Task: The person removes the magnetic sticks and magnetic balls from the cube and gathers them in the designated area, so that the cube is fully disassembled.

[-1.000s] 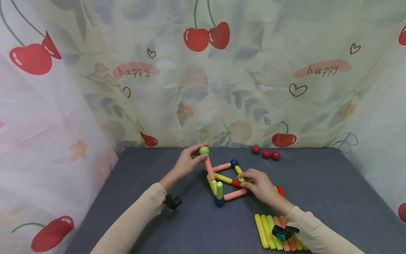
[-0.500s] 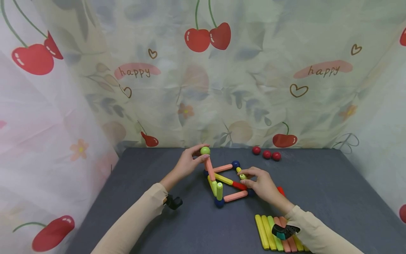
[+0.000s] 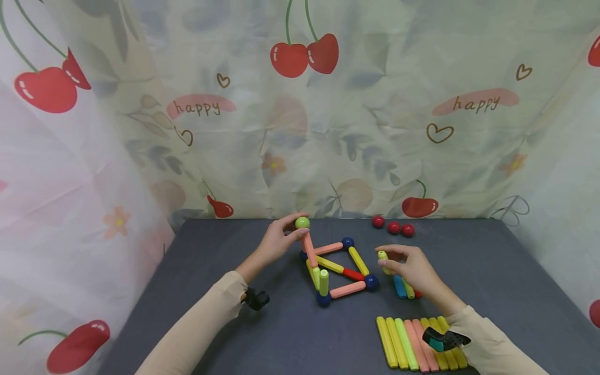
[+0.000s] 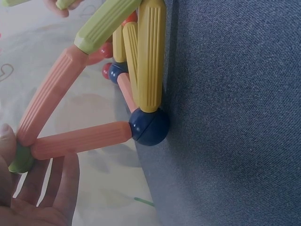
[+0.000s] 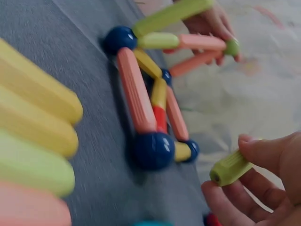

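Observation:
My left hand (image 3: 273, 242) pinches a light green ball (image 3: 302, 223), raised above the back-left corner of a magnetic stick-and-ball frame. From that ball a pink stick (image 4: 80, 140) runs down to a dark blue ball (image 4: 149, 126). A second pink stick (image 4: 54, 95) joins a light green stick (image 4: 106, 26) and slopes towards the front-left blue ball (image 3: 323, 299), where another green stick (image 3: 324, 282) stands upright. Between thumb and fingers, my right hand (image 3: 414, 266) holds a short yellow-green stick (image 5: 230, 168) in the air, right of the frame's front-right blue ball (image 3: 371, 282).
Three red balls (image 3: 394, 227) lie at the back of the dark table (image 3: 262, 333). A row of long yellow, green and pink sticks (image 3: 400, 344) lies at the front right, partly under my right forearm. Short blue, green and red sticks (image 3: 400, 287) lie below my right hand.
My right hand has moved right, away from the frame, carrying the short yellow-green stick. The front-right blue ball and yellow side stick now show fully. My left hand stays in place.

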Demonstrator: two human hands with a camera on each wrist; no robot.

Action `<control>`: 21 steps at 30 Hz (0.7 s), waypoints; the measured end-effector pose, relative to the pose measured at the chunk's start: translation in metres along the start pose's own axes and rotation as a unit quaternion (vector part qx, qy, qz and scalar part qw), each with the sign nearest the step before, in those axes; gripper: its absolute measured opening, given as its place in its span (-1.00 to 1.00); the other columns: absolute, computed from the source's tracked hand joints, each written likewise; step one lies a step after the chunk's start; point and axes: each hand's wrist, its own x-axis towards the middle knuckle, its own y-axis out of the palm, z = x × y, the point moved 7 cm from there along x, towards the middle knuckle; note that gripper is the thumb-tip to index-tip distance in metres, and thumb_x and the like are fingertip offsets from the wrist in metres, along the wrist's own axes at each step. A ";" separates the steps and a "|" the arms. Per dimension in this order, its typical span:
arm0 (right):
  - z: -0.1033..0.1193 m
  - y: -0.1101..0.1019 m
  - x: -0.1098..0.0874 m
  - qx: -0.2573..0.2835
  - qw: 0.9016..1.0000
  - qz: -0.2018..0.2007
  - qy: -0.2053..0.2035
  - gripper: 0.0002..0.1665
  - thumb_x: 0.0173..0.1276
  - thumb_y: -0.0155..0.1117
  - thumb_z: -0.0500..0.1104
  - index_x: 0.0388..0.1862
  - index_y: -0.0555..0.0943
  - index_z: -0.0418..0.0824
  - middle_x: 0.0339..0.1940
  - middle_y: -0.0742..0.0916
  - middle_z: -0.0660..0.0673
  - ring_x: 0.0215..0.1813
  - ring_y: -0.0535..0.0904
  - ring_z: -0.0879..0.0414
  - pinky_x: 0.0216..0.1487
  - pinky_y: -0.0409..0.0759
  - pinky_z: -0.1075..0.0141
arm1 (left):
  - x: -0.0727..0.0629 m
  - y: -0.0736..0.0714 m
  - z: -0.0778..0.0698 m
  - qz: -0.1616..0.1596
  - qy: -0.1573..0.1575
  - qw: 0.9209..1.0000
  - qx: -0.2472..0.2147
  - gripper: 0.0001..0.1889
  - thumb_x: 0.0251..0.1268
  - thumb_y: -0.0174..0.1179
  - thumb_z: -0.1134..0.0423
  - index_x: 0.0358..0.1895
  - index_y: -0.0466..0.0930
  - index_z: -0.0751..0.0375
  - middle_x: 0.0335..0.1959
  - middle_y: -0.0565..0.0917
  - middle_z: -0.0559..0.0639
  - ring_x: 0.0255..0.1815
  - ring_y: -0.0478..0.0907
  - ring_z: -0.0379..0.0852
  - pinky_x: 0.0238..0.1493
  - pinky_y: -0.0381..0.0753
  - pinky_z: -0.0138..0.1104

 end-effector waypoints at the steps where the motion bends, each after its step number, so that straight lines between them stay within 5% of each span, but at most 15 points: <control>1: -0.003 -0.005 -0.001 0.003 1.000 0.000 0.007 -0.55 0.37 0.35 -0.05 0.21 0.62 -0.13 0.12 0.71 -0.28 -0.15 0.67 0.06 -0.14 0.73 0.15 | 0.002 0.001 0.005 -0.002 0.001 1.000 0.000 -0.54 0.42 0.19 0.11 0.35 0.48 -0.02 0.08 0.68 0.13 0.03 0.65 0.10 -0.08 0.69 -0.24; 4: -0.015 -0.018 -0.005 0.004 0.999 -0.004 0.033 -0.44 0.35 0.35 0.05 0.25 0.59 -0.17 0.06 0.72 -0.26 -0.16 0.67 0.11 -0.13 0.72 0.20 | 0.008 0.002 0.021 -0.008 0.005 1.000 0.001 -0.55 0.39 0.21 0.02 0.32 0.49 -0.17 0.06 0.69 0.03 0.00 0.66 -0.02 -0.09 0.69 -0.24; 8: -0.032 -0.033 -0.010 0.000 0.998 -0.014 0.062 -0.37 0.36 0.34 0.09 0.29 0.54 -0.23 0.00 0.73 -0.21 -0.16 0.66 0.14 -0.14 0.72 0.22 | 0.007 0.002 0.020 -0.013 0.008 1.000 0.002 -0.56 0.38 0.22 0.02 0.30 0.50 -0.23 0.03 0.70 -0.03 -0.04 0.67 -0.09 -0.11 0.69 -0.27; 21: -0.075 -0.053 -0.029 -0.010 0.994 -0.011 0.105 -0.42 0.40 0.30 0.02 0.23 0.53 -0.34 0.00 0.75 -0.22 -0.19 0.61 0.31 -0.21 0.71 0.27 | 0.007 0.003 0.020 -0.006 0.003 1.000 0.001 -0.52 0.41 0.21 0.10 0.36 0.46 -0.07 0.09 0.68 0.10 0.02 0.66 0.05 -0.08 0.70 -0.20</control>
